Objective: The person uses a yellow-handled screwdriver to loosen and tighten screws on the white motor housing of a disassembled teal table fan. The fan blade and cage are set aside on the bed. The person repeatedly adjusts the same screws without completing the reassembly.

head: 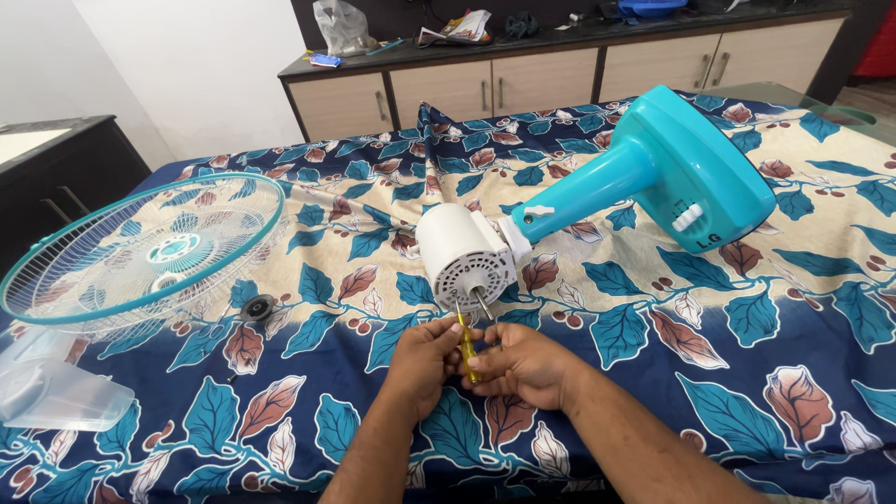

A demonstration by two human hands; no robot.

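On the leaf-print bedsheet [653,308], both hands grip a yellow screwdriver [467,350], left hand [425,359] and right hand [523,364] fingers curled tight around it, tip at the white fan motor [464,250] just above.

- Clear plastic bag [342,26]: stands crumpled on the dark countertop [560,39], near its left end.
- Small flat blue packet [326,61]: lies at the countertop's left front edge.
- Printed multicoloured papers [459,28]: lie in a loose pile mid-countertop.

White wall [187,65], perhaps plaster; beige cabinet [485,89] behind.
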